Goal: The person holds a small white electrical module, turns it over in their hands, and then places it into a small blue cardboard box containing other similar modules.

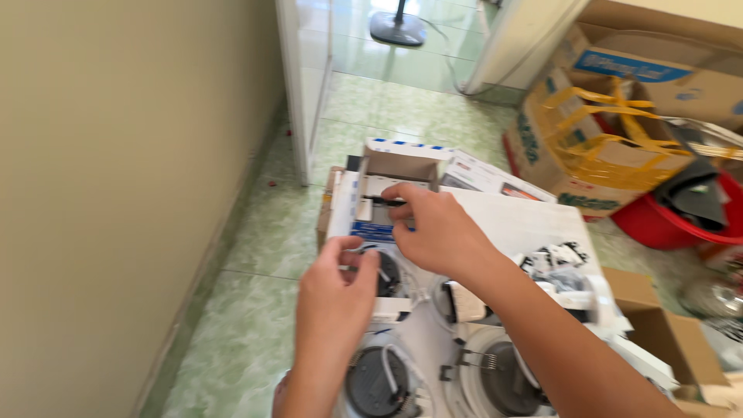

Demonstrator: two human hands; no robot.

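Hands meet near centre of frame, over a small open white carton (371,193) w/ blue print, which sits on a cardboard stack on the green tiled floor (255,255). Right hand (433,228) comes from lower right; its fingers are curled and thumb + forefinger pinch a thin black piece (385,201) at the carton mouth. Left hand (337,290) comes from the bottom edge, fingers bent loosely, tips touching a round black-and-white lamp fitting (385,272) just below the carton; if it really grips it, I cannot tell. More round fittings (495,375) lie at bottom centre. White sheet (526,224) is to the right of the hands. Upper right: big cardboard box w/ yellow straps (596,139), red basin (673,220) beside it
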